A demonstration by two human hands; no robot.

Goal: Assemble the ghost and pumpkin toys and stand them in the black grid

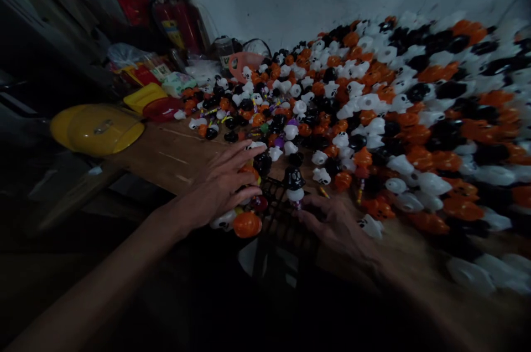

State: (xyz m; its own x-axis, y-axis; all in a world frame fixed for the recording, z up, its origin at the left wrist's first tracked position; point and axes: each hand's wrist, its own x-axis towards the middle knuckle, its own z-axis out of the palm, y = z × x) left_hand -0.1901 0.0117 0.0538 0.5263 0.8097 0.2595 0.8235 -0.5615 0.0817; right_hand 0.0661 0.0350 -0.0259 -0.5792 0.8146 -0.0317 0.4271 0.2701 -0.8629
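Observation:
My right hand (332,223) is closed, thumb and fingers pinching the patterned stem of a small Halloween toy (295,183). This toy stands upright, with a black top bearing pale marks above a white part. Beneath it lies a black slotted rack (286,223). My left hand (219,186) has its fingers stretched out and apart, resting over several toys at the rack's left side. Among these are an orange pumpkin toy (248,224) and a white one (224,221), both partly covered by the hand.
A large heap of orange, white and black toy pieces (373,103) covers the table's right and back. A yellow visor-like object (97,129) lies on the wooden table (161,158) at left. Behind are a pink basket (244,64) and a fire extinguisher (178,20) by the wall.

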